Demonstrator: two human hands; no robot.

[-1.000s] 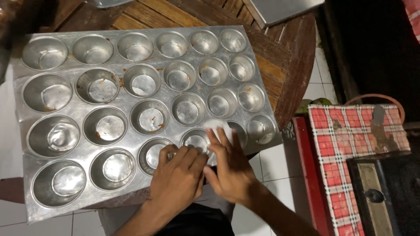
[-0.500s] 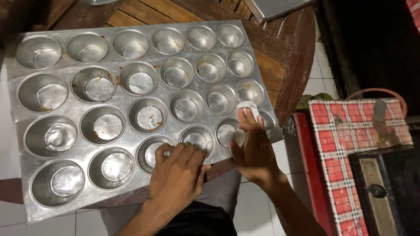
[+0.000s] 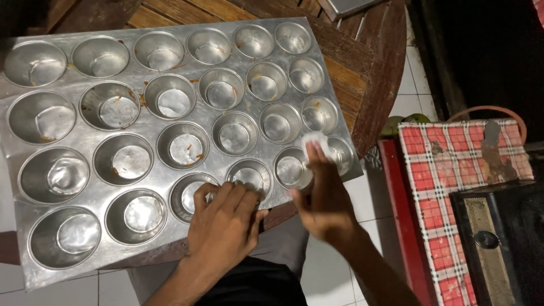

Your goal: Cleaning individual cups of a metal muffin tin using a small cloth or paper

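**Wiping the near-right cups of the tin**

Tray first: the large silver metal muffin tray lies on the round wooden table, its cups flecked with orange crumbs. Your right hand has its fingers pinched together on a small white wad of tissue at the cups near the tray's right corner. Your left hand lies flat, fingers together, on the near rim, steadying it. By my reading, you're cleaning cups; next, press the wad into a soiled cup and twist while holding the tray firm.
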